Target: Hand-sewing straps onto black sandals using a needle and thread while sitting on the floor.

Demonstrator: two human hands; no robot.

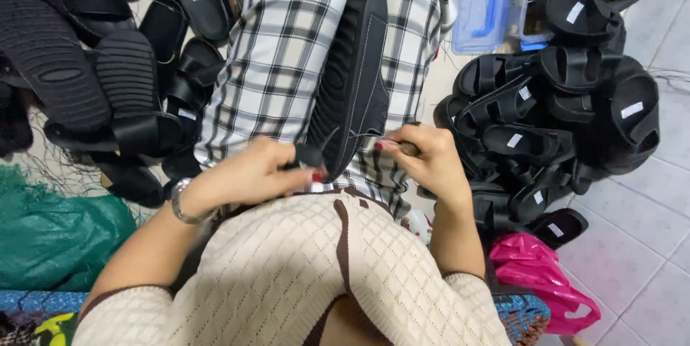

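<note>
On the person's lap, black sandal (352, 73) lies sole-up, long axis running away from the body, near end pinched shut in left hand (248, 173), while right hand (428, 159) just right of it grips closed on a small tool (408, 148).

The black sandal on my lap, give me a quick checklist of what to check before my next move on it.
1. Sandal resting steady along the lap: ok.
2. Left hand pinching the sandal's near end: ok.
3. Right hand has a grip on a small tool: ok.
4. Tool tip touching the sandal: cannot tell.
5. Thread free of tangles: cannot tell.
6. Sandal piles lie apart from both hands: ok.
</note>
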